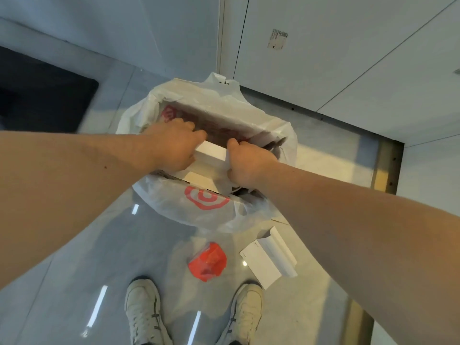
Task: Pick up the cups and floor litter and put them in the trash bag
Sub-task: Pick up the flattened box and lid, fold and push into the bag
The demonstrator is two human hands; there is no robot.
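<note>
Two forearms reach to the trash bag [199, 207], where the left hand [171, 145] and right hand [249, 163] each hold a closed grip on a white box [211, 151] at its mouth. The box could snag the thin rim and tear it. A red wrapper [207, 261] and white carton [268, 260] lie just short of the bag.

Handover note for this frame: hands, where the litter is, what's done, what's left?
Left hand and right hand: both gripping a flat white box, held in the mouth of the white trash bag.
Done: box nearly in, not released.
Left: red crumpled wrapper and white folded card, both on the floor between bag and shoes.
No cups in view.
</note>
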